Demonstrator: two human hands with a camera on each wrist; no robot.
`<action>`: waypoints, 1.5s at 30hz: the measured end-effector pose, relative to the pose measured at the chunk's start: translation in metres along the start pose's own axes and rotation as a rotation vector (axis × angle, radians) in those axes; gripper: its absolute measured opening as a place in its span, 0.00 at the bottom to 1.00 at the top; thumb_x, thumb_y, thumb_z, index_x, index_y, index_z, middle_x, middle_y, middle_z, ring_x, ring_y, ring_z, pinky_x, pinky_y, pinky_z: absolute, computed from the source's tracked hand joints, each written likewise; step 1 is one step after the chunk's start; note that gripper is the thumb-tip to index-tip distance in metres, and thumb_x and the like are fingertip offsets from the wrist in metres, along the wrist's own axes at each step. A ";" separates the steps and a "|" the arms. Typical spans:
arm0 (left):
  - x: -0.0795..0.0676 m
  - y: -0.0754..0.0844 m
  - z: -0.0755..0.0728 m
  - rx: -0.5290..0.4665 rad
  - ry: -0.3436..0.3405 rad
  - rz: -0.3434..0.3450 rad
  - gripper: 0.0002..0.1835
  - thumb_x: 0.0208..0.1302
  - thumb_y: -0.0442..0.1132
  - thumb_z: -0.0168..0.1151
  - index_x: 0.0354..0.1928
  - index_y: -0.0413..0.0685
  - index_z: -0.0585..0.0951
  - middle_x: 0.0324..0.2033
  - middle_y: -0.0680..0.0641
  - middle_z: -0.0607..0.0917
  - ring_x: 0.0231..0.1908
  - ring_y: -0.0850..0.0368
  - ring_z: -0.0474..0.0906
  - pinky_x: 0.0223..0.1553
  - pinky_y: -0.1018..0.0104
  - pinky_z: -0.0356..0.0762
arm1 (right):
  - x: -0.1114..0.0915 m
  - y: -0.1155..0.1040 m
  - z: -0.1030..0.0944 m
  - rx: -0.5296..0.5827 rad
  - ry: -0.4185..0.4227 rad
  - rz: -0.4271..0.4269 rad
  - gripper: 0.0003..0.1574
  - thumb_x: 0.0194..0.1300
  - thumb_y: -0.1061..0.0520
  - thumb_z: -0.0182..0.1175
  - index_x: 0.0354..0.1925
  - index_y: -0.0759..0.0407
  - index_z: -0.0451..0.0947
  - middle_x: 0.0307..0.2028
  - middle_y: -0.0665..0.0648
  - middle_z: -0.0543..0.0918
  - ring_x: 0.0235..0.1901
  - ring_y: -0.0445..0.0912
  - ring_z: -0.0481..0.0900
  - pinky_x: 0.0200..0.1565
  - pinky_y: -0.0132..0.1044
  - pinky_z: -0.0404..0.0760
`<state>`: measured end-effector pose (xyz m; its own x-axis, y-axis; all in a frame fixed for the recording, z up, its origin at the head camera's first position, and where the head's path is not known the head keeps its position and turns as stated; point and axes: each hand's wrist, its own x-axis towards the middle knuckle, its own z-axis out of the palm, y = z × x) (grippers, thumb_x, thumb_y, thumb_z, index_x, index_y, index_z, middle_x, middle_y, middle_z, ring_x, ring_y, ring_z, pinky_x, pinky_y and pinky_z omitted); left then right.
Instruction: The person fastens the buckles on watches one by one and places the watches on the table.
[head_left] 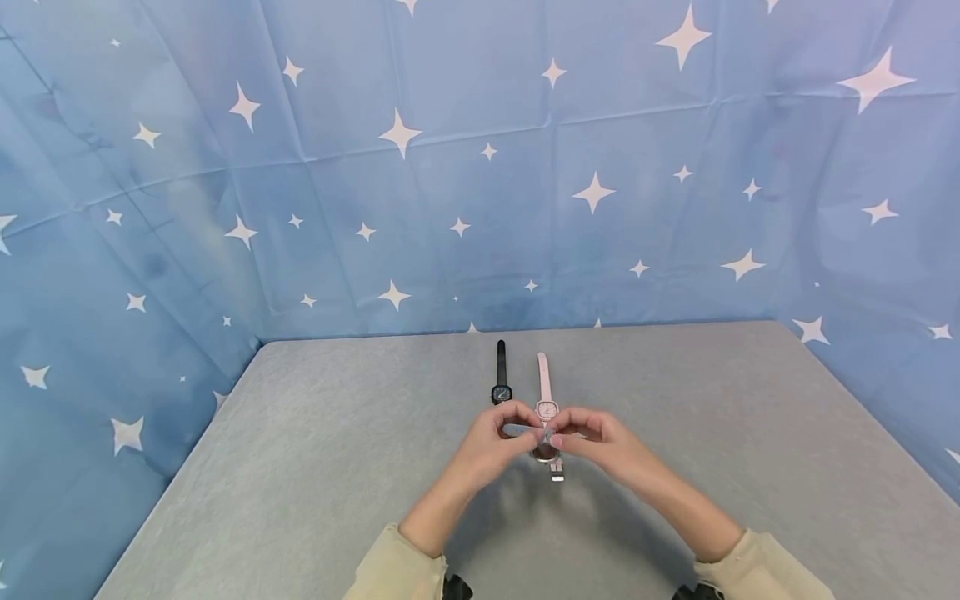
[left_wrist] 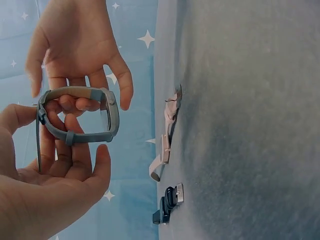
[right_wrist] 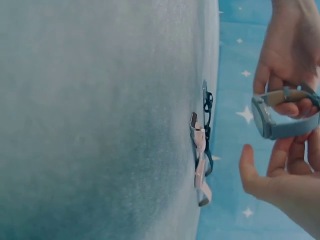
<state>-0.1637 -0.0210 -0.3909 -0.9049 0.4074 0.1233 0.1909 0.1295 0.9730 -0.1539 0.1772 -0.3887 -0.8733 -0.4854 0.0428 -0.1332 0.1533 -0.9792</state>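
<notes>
Blue-grey watch [left_wrist: 113, 116] (1) is pinched by left hand [head_left: 486, 448] and right hand [head_left: 606, 442]; 1 black watch [head_left: 502, 392] lies left of 1 pink watch [head_left: 547, 408].

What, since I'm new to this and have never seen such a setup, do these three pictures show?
There's no machine, just a person's bare left hand and right hand. The widest picture comes from a camera on the person's head, looking forward and down. The other two come from cameras on each wrist, so the scene appears sideways.

On the grey table lie a black watch and, to its right, a pink watch. Both hands hold a blue-grey watch above the table, its strap forming a loop. Behind hangs blue star-patterned cloth.
</notes>
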 end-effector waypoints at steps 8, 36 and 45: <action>0.000 0.002 0.000 -0.010 -0.020 0.026 0.06 0.60 0.33 0.60 0.38 0.39 0.79 0.36 0.43 0.81 0.32 0.62 0.79 0.36 0.72 0.77 | -0.002 0.000 -0.002 0.013 0.030 -0.003 0.16 0.68 0.55 0.54 0.45 0.67 0.75 0.39 0.54 0.82 0.42 0.43 0.79 0.52 0.36 0.74; -0.002 -0.006 -0.012 -0.134 -0.140 0.077 0.11 0.61 0.32 0.61 0.46 0.39 0.77 0.41 0.37 0.82 0.42 0.52 0.79 0.45 0.67 0.76 | -0.003 -0.002 -0.005 0.093 0.064 0.068 0.20 0.66 0.53 0.58 0.49 0.67 0.75 0.42 0.49 0.83 0.46 0.42 0.80 0.54 0.38 0.75; -0.001 -0.006 -0.011 -0.094 -0.065 0.096 0.10 0.61 0.31 0.62 0.44 0.37 0.78 0.40 0.36 0.81 0.33 0.59 0.76 0.35 0.69 0.77 | 0.000 -0.008 -0.003 0.104 0.156 0.066 0.23 0.67 0.50 0.56 0.53 0.66 0.73 0.50 0.55 0.80 0.48 0.42 0.80 0.55 0.36 0.76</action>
<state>-0.1683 -0.0325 -0.3942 -0.8573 0.4716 0.2064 0.2357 0.0031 0.9718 -0.1541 0.1784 -0.3806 -0.9416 -0.3368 -0.0004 -0.0306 0.0867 -0.9958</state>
